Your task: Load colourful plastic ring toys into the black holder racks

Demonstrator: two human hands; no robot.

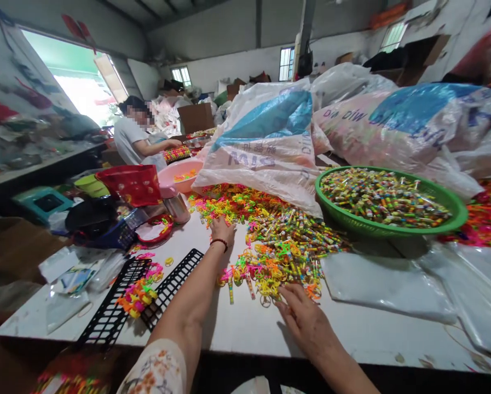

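Colourful plastic pieces (270, 268): heaped mid-counter, spreading from beyond the left hand (223, 234) to the fingertips of the right hand (300, 309), patterned tubes (306, 232) mixed in at the right.
Hands: left bends its fingers over the heap's left side; right reaches its near edge, fingers partly extended beside a yellow ring. I cannot tell whether either grasps a piece.
Sack lettering: the front sack (265, 128) carries upside-down print, not surely legible; the sack behind the basket (458, 219) shows letters resembling "DIW".
Counter (249, 331): white surface shows between the forearms down to the front edge.
Left side: two black racks (175, 282) slant toward the front edge.
Right side: flat transparent bags (387, 287) lie between the basket and that edge.
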